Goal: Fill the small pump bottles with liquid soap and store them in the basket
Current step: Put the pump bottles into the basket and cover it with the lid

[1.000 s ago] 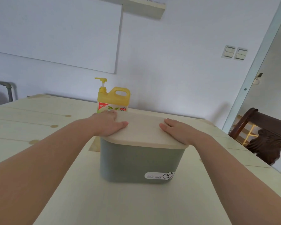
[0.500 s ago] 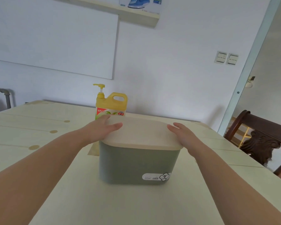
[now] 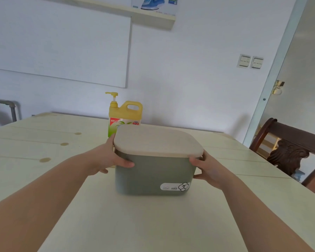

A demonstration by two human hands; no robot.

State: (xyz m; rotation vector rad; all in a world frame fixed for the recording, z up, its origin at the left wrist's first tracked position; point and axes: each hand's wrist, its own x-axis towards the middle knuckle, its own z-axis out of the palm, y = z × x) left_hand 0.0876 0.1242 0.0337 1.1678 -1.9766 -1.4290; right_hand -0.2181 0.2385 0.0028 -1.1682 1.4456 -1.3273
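A grey-green basket (image 3: 149, 175) stands in the middle of the pale table (image 3: 135, 224), covered by a beige lid (image 3: 156, 140). My left hand (image 3: 107, 159) grips the basket's left side just under the lid rim, thumb on the front wall. My right hand (image 3: 205, 170) grips the right side the same way. Behind the basket stands a big yellow soap jug (image 3: 125, 115) with a pump and handle, its lower part hidden by the lid. No small pump bottles are visible; the basket's inside is hidden.
A dark wooden chair (image 3: 287, 151) stands off the table's right edge. A wall with a white board (image 3: 58, 40), a shelf and light switches (image 3: 250, 61) lies behind the table. A grey metal pipe (image 3: 11, 108) shows at far left.
Both hands slid off the top of the lid and down onto the basket's left and right sides, where they now grip it. The view tilted slightly up.
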